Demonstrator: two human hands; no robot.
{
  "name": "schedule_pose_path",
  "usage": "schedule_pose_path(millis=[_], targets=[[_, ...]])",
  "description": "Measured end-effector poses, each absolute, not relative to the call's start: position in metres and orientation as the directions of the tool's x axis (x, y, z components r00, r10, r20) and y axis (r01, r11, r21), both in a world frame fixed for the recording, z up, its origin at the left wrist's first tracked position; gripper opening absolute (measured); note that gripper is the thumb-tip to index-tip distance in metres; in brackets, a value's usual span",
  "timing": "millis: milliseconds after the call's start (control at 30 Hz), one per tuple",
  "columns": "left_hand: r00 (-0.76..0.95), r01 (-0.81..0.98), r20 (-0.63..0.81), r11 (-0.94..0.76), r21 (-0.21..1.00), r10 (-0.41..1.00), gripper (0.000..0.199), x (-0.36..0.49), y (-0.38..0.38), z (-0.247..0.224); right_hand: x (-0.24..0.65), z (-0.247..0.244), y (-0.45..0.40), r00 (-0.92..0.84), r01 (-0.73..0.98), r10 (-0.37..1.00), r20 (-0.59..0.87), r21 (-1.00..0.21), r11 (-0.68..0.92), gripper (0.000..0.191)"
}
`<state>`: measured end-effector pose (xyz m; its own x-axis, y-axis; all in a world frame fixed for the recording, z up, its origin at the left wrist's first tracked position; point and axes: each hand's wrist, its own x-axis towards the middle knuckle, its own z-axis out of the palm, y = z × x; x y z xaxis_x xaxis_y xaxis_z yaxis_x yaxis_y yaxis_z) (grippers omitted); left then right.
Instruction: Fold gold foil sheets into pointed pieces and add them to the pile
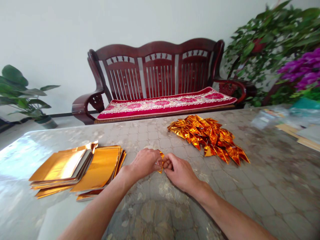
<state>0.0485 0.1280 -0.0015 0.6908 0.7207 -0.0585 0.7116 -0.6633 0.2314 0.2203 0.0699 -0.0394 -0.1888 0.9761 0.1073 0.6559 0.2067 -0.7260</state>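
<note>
My left hand (147, 161) and my right hand (178, 170) meet over the middle of the table, both with fingers closed on a small piece of gold foil paper (160, 162). Most of that piece is hidden by the fingers. Flat gold foil sheets lie to the left in two overlapping stacks, a left stack (58, 164) and a right stack (100, 166). Beyond my right hand sits a heap of folded, pointed gold foil pieces (207, 135).
The patterned table (160, 213) spans the foreground. Clear plastic bags (266, 117) and papers lie at its right edge. Behind stand a dark wooden bench (156, 50) with a red cushion (165, 102), a potted plant (21, 91) and purple flowers (303, 70).
</note>
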Motion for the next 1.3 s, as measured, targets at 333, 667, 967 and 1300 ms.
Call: schedule_pose_path(millis=[333,667,967,1300], targets=[[0.668,0.697,-0.057,-0.597,0.398,0.742,0.007,0.044,0.134,-0.014,0.222,-0.044,0.068,-0.199,0.701,0.965,0.169,-0.664,0.261,0.015],[0.665,0.648,-0.008,-0.572,0.503,0.747,0.008,0.042,0.132,-0.024,0.217,-0.037,0.060,-0.400,0.831,0.887,0.233,-0.315,0.458,0.010],[0.696,0.631,0.095,-0.669,0.393,0.712,0.020,0.018,0.119,-0.015,0.214,-0.037,0.055,-0.407,0.881,0.885,0.227,-0.158,0.446,0.017],[0.648,0.664,0.225,-0.685,0.301,0.727,0.015,0.017,0.107,-0.031,0.219,-0.040,0.059,-0.356,0.877,0.902,0.243,-0.247,0.413,0.012]])
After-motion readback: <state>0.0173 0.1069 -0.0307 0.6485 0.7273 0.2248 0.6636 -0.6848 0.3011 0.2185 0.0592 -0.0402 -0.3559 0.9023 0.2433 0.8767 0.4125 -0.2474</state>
